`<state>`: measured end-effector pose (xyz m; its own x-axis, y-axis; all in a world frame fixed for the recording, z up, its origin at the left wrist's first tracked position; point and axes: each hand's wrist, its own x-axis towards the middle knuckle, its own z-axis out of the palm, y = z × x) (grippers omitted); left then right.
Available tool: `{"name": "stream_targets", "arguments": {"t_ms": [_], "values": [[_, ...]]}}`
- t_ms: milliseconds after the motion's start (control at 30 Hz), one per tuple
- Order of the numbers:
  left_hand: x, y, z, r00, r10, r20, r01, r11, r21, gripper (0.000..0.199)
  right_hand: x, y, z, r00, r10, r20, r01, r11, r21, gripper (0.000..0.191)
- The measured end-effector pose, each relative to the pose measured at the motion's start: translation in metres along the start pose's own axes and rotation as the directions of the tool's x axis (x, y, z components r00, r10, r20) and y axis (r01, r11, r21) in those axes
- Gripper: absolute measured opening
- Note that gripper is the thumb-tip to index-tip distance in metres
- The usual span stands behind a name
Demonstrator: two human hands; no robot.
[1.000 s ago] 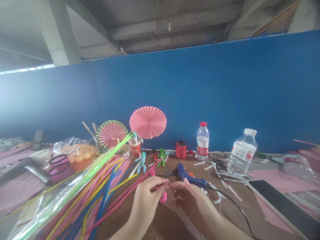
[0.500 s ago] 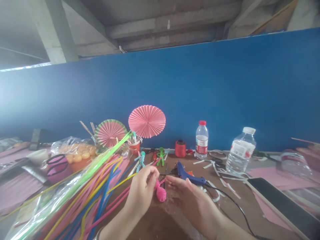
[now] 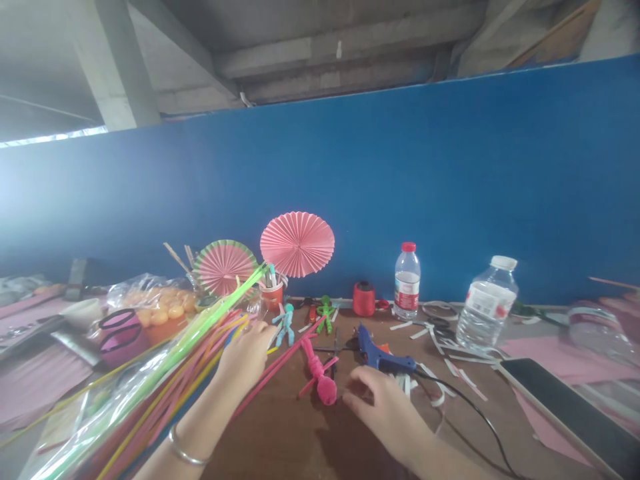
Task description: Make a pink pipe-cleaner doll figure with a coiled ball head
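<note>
A pink pipe-cleaner figure (image 3: 320, 373) with a round coiled head lies on the brown table, its head toward me. To its right, my right hand (image 3: 383, 407) rests near the table with fingers loosely curled and apart, holding nothing. My left hand (image 3: 245, 357) lies over the loose pipe cleaners (image 3: 197, 373), with its fingertips mostly hidden; whether it grips any cannot be made out. Just beyond it stands a light-blue pipe-cleaner figure (image 3: 285, 325). A green pipe-cleaner figure (image 3: 325, 313) is farther back.
Right of centre lies a blue glue gun (image 3: 383, 353) with its black cord. Paper strips, a red thread spool (image 3: 364, 299), two water bottles (image 3: 407, 283) and a phone (image 3: 565, 407) are around it. Pink paper fans (image 3: 297, 245) stand before the blue wall (image 3: 450, 167).
Both hands have come away from the pink figure, which now lies on the table. My left hand has moved left to the pipe cleaners; my right hand has drawn slightly back.
</note>
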<state>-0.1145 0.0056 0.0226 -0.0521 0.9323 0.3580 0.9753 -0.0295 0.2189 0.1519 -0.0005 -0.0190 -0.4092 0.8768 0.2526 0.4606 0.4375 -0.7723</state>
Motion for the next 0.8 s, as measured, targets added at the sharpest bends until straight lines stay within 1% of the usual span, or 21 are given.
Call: {"name": "stream_targets", "arguments": {"t_ms": [33,67,133,200,233,300,333,400,433,467,500,567,600,633,667,700,733,767,800], "values": [[-0.001,0.0,0.004,1.0,0.017,0.011,-0.017,1.0,0.002,0.027,0.0,-0.001,0.006,1.0,-0.031,0.001,0.031,0.995,-0.094,0.008],[-0.002,0.002,0.007,0.999,0.03,0.02,-0.03,1.0,-0.001,0.028,0.0,-0.002,0.012,0.999,-0.05,0.005,0.05,0.983,-0.174,0.009],[0.0,0.008,0.012,0.998,0.053,0.038,-0.052,0.998,-0.024,0.007,0.004,-0.003,0.026,0.998,-0.06,0.017,0.063,0.953,-0.297,0.015],[0.004,0.017,0.014,0.995,0.081,0.055,-0.077,0.994,-0.073,0.016,0.013,-0.005,0.038,0.998,-0.058,0.04,0.069,0.919,-0.389,0.02],[0.006,0.022,0.014,0.993,0.103,0.064,-0.096,0.99,-0.107,0.015,0.018,-0.006,0.042,0.997,-0.054,0.047,0.069,0.904,-0.421,0.019],[0.011,0.031,0.009,0.988,0.142,0.06,-0.13,0.976,-0.175,0.026,0.03,-0.01,0.04,0.998,-0.051,0.038,0.063,0.896,-0.439,0.012],[0.013,0.034,0.006,0.985,0.16,0.057,-0.145,0.967,-0.207,0.027,0.036,-0.012,0.035,0.998,-0.055,0.029,0.063,0.897,-0.437,0.01],[0.018,0.04,-0.006,0.982,0.188,0.038,-0.171,0.95,-0.262,0.027,0.048,-0.019,0.013,0.997,-0.071,0.001,0.066,0.91,-0.41,0.015],[0.021,0.043,-0.013,0.981,0.192,0.025,-0.177,0.942,-0.286,0.027,0.053,-0.023,-0.001,0.995,-0.099,-0.002,0.091,0.924,-0.373,0.018],[0.024,0.045,-0.021,0.982,0.187,0.002,-0.176,0.931,-0.321,0.027,0.057,-0.026,-0.017,0.989,-0.147,-0.005,0.142,0.961,-0.237,0.026],[0.027,0.049,-0.029,0.982,0.19,-0.002,-0.178,0.918,-0.356,0.026,0.06,-0.029,-0.032,0.987,-0.161,-0.023,0.157,0.982,-0.103,0.031],[0.032,0.057,-0.044,0.978,0.21,0.013,-0.186,0.892,-0.413,0.028,0.064,-0.035,-0.058,0.987,-0.131,-0.092,0.14,0.986,0.088,0.034],[0.032,0.062,-0.05,0.964,0.244,0.108,-0.159,0.851,-0.5,0.03,0.065,-0.037,-0.067,0.983,-0.13,-0.127,0.149,0.976,0.16,0.036],[0.032,0.067,-0.053,0.95,0.261,0.174,-0.118,0.812,-0.571,0.031,0.064,-0.039,-0.074,0.981,-0.12,-0.15,0.153,0.961,0.231,0.037],[0.031,0.071,-0.054,0.926,0.291,0.238,-0.077,0.767,-0.637,0.031,0.063,-0.04,-0.078,0.981,-0.112,-0.158,0.156,0.94,0.303,0.037],[0.03,0.075,-0.053,0.898,0.334,0.287,-0.038,0.708,-0.705,0.031,0.062,-0.041,-0.08,0.983,-0.105,-0.153,0.156,0.913,0.376,0.038],[0.028,0.078,-0.05,0.872,0.361,0.329,0.027,0.637,-0.77,0.029,0.06,-0.041,-0.081,0.986,-0.097,-0.137,0.149,0.882,0.447,0.037],[0.026,0.081,-0.046,0.863,0.361,0.354,0.1,0.564,-0.82,0.027,0.058,-0.042,-0.081,0.989,-0.092,-0.119,0.14,0.848,0.511,0.037],[0.025,0.083,-0.041,0.845,0.363,0.393,0.17,0.513,-0.841,0.026,0.057,-0.042,-0.08,0.991,-0.09,-0.104,0.133,0.818,0.56,0.036]]}}
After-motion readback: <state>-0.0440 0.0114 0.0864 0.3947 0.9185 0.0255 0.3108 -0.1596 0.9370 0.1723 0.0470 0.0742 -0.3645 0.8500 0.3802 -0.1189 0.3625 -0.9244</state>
